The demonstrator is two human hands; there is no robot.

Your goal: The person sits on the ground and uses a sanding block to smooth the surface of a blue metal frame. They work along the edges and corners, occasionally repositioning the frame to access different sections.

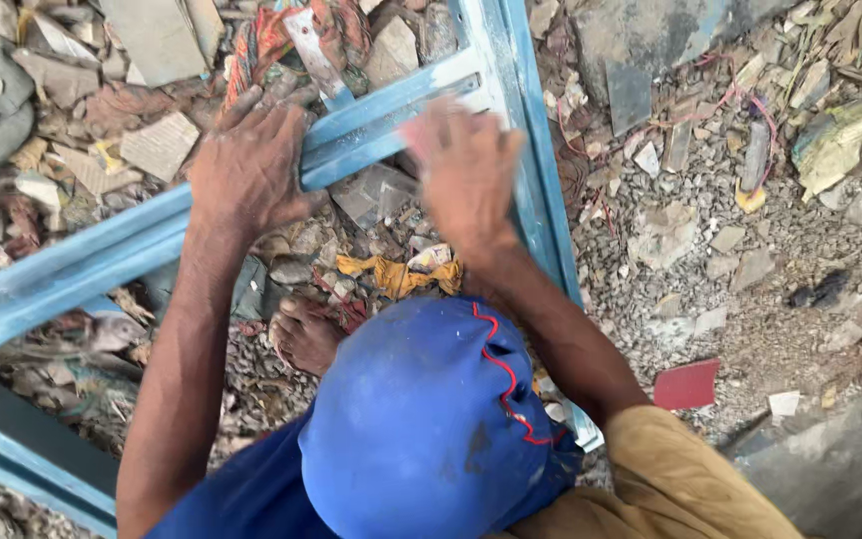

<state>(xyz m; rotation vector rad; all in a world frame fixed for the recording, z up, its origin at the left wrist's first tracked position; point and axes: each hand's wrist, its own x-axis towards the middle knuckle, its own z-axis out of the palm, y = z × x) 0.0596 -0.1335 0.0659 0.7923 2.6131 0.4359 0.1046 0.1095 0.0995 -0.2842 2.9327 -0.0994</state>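
I see my left hand [251,165] pressed flat, fingers spread and not curled round anything, on the cross rail [371,125] of a blue metal frame [72,265] that lies on rubble-strewn ground [750,260]. The palm sits on the rail's upper face just left of where the rail meets the frame's long upright member [531,150], so the frame is under the hand rather than gripped by it. My right hand [466,175] is blurred; it lies over the joint of rail and upright with fingers extended and together, and I cannot tell whether it closes on the metal or only rests against it. The frame runs from the lower left up toward the top centre, with the upright passing down beside my right forearm. Below the hands a knee in blue cloth [421,419] fills the lower centre, with a red stitched seam across it, and a bare foot [303,334] rests on the gravel inside the frame opening. A crumpled yellow scrap [396,274] lies just below the right wrist. Striped red and orange cloth [271,40] sits beyond the left hand's fingertips, near a pale broken shard [309,45]. A small red flat piece [685,384] lies well apart to the right. No containers show among the debris.
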